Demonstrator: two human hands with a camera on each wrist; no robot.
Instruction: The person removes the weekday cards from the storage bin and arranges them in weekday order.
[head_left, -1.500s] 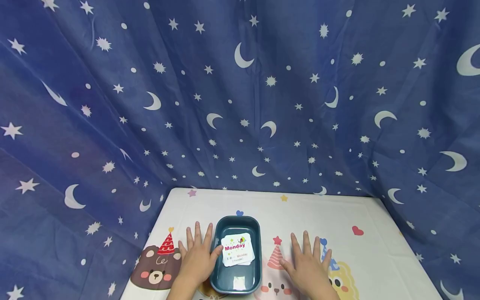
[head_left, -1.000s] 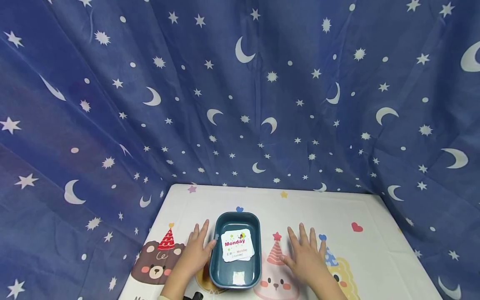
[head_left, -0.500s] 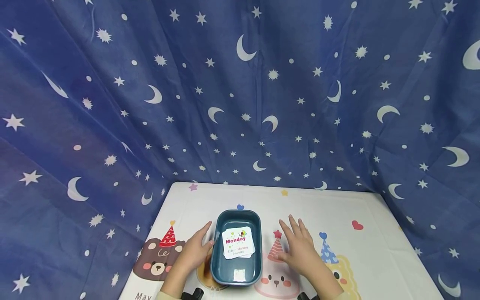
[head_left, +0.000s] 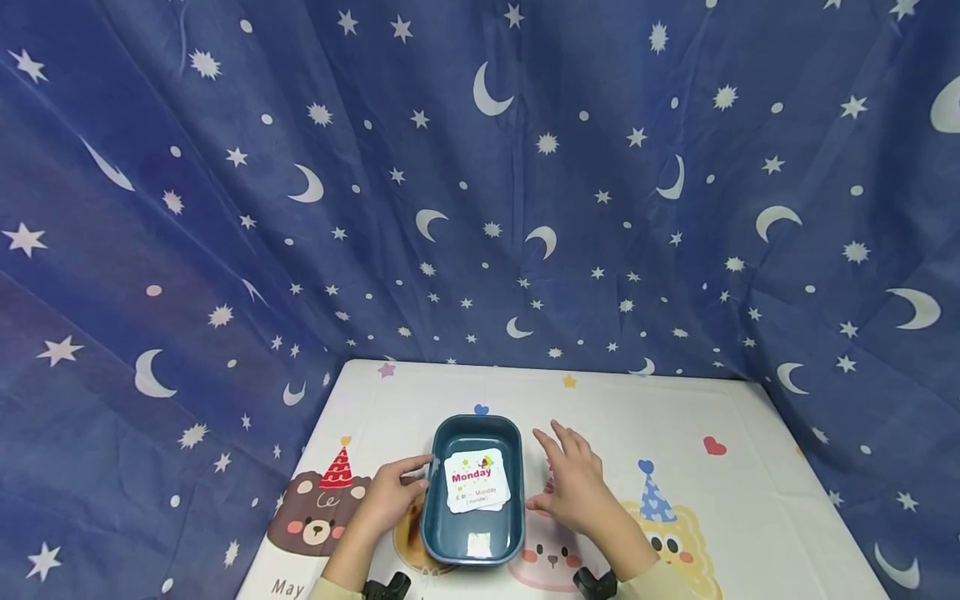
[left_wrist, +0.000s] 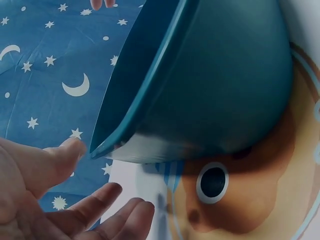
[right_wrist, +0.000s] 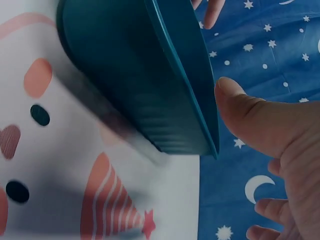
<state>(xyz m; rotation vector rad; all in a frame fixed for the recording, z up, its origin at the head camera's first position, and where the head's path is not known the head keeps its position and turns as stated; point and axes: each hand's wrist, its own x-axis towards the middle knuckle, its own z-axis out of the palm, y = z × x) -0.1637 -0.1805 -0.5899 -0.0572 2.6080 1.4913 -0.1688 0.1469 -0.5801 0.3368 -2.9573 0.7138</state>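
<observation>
A dark teal rectangular box (head_left: pixel 477 550) stands on the table, its open top facing up. Inside lies a small stack of white cards (head_left: pixel 477 481), the top one printed "Monday"; how many lie beneath cannot be seen. My left hand (head_left: pixel 390 497) is beside the box's left side, loosely bent with nothing gripped. In the left wrist view, the left thumb (left_wrist: pixel 70 152) is close to the rim, with the other fingers lower. My right hand (head_left: pixel 576 483) is off the right side, fingers spread. In the right wrist view, the right thumb (right_wrist: pixel 232 95) is near the rim.
The white tablecloth (head_left: pixel 742 467) carries printed cartoon animals, hearts and stars. A blue curtain (head_left: pixel 480 208) with moons and stars hangs behind and at both sides of the table. Black wrist straps or mounts (head_left: pixel 386 586) show at the front edge.
Both hands have lifted from lying flat on the tablecloth and turned inward. The right hand has come left toward the box; the left fingers have bent. The box and cards stay put.
</observation>
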